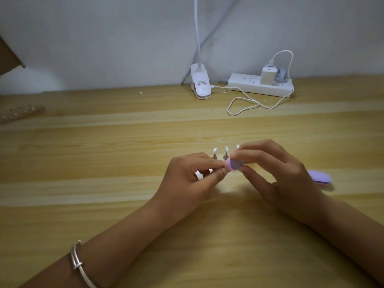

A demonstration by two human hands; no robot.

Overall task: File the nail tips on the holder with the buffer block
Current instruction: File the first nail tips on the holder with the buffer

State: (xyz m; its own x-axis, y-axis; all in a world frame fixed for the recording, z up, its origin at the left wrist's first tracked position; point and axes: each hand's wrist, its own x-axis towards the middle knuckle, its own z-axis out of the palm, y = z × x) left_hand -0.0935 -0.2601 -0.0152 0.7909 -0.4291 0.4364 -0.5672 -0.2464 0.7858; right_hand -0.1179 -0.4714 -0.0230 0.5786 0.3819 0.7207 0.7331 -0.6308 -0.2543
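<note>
**Inspector:** Hands?
**Assessor:** Left hand [191, 179] pinches the holder [199, 175]; right hand [278, 173] pinches the buffer block [296, 164], low over the table [116, 163].
**Inspector:** Progress?
**Assessor:** Filing apparently underway; three nail tips [226, 150] stand behind, finish indeterminable.

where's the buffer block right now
Head view, centre: the buffer block is pinched in the right hand, its pink end against the left hand, just on the near side of the nail tips.
</note>
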